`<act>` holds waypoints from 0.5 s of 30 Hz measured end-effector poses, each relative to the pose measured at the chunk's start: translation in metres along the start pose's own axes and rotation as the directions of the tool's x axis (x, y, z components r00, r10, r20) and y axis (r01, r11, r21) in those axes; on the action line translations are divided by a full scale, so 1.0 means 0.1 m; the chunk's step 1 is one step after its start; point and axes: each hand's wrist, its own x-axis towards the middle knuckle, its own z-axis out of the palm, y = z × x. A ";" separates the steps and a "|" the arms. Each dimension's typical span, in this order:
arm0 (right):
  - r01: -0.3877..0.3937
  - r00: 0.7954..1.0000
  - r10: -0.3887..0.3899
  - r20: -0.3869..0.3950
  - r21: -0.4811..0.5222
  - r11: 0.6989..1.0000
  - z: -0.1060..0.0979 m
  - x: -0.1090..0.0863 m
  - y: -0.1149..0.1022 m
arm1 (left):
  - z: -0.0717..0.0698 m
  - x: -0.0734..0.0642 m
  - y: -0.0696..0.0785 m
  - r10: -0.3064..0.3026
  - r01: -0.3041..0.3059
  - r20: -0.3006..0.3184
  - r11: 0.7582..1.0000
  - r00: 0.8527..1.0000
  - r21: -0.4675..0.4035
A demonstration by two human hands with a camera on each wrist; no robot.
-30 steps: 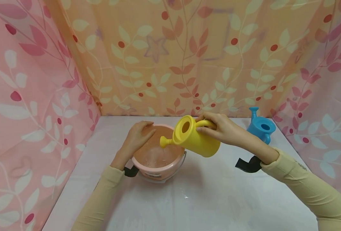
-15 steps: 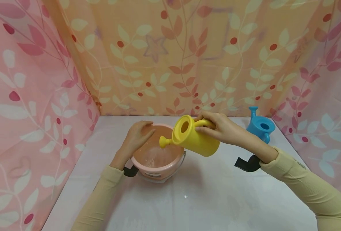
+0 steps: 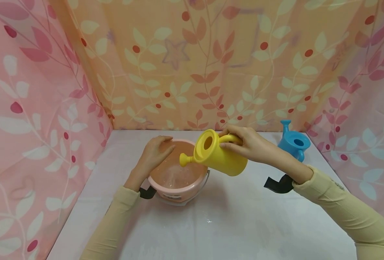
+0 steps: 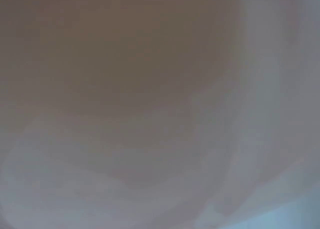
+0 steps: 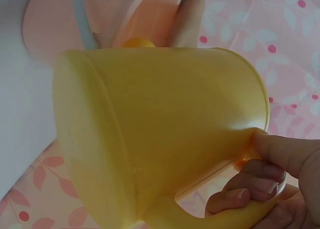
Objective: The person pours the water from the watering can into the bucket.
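A yellow watering can (image 3: 226, 159) is held tilted by my right hand (image 3: 252, 146), its sprinkler head pointing left over a pink bucket (image 3: 192, 187). In the right wrist view, the fingers (image 5: 250, 186) curl through the can's handle (image 5: 220, 219) and the thumb lies against its body. Water falls from the spout and splashes in the bucket. My left hand (image 3: 153, 155) holds the bucket's left rim, its thumb over the inside; the wrist hides part of the rim. The left wrist view is a close blur in which neither hand can be made out.
A blue watering can (image 3: 292, 144) stands at the back right of the white table (image 3: 260, 224). Water drops (image 3: 208, 221) lie in front of the bucket, whose thin handle (image 3: 205, 182) hangs at its side. Leaf-patterned cloth (image 3: 192, 65) encloses the back and sides.
Both hands, the yellow watering can and the bucket stay almost still. The splashing water in the bucket shifts slightly in shape.
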 end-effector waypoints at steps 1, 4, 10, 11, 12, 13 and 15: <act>0.000 1.000 0.000 0.001 0.000 1.000 0.00 0.00 0.00 | 0.00 0.00 0.00 0.000 0.000 0.001 1.000 1.000 0.000; 0.001 1.000 -0.001 0.000 0.001 1.000 0.00 0.00 0.00 | 0.00 -0.01 0.00 0.001 -0.001 0.007 1.000 1.000 -0.002; -0.002 1.000 0.003 -0.005 0.001 1.000 0.00 0.00 0.01 | 0.00 -0.01 0.00 0.000 0.000 0.012 1.000 1.000 -0.002; -0.002 1.000 0.002 -0.006 0.002 1.000 0.00 0.00 0.01 | 0.00 -0.01 0.00 -0.002 0.002 0.012 1.000 1.000 -0.003; -0.001 1.000 0.001 -0.007 0.002 1.000 0.00 0.00 0.01 | 0.00 -0.01 0.00 -0.004 0.004 0.013 1.000 1.000 -0.003; -0.002 1.000 0.002 -0.009 0.004 1.000 0.00 0.00 0.01 | 0.00 -0.01 0.00 -0.005 0.005 0.014 1.000 1.000 -0.002; -0.001 1.000 0.001 -0.012 0.005 1.000 0.01 0.00 0.02 | 0.00 -0.01 0.00 -0.008 0.008 0.015 1.000 1.000 -0.003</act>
